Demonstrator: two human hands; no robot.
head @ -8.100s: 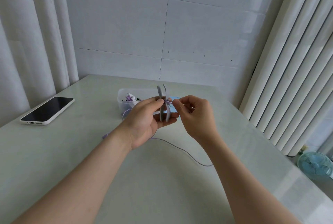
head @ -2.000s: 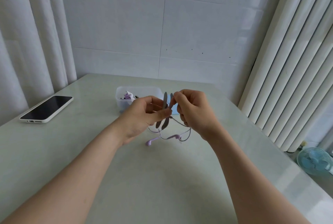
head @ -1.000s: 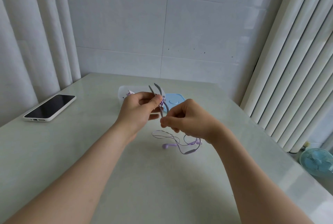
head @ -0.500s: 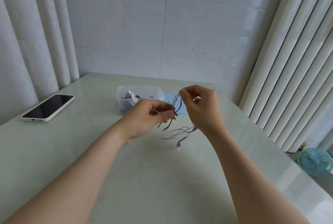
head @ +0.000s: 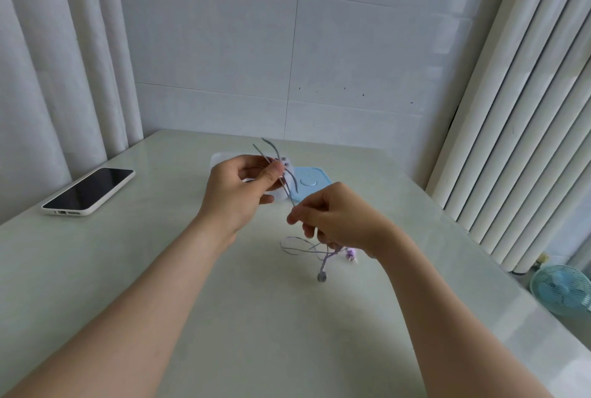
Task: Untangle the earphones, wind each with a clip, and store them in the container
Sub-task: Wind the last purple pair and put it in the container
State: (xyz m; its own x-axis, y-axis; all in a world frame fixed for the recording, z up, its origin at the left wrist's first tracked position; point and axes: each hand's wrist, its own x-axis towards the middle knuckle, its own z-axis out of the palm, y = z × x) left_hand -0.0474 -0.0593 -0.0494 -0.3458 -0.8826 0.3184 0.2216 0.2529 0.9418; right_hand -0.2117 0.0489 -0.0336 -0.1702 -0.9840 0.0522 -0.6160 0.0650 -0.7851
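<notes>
My left hand [head: 238, 191] pinches a grey winding clip [head: 277, 164] between thumb and fingers, its curved prongs sticking up and down. My right hand [head: 332, 220] is just right of and below it, gripping the lilac earphone cord [head: 295, 245] that runs up to the clip. Loose loops of the cord and two purple earbuds [head: 323, 274] hang below my right hand above the table. The clear container [head: 220, 157] stands behind my left hand, mostly hidden, with its blue lid [head: 311, 181] lying beside it.
A phone in a white case [head: 88, 191] lies screen-up at the table's left side. Pale curtains hang on both sides and a tiled wall closes the back. A small blue fan [head: 561, 288] stands on the floor at the right.
My right hand has dropped from beside the clip's top to below it, drawing the cord down. The clip in my left hand has tilted upright, and the hanging earbuds have swung right.
</notes>
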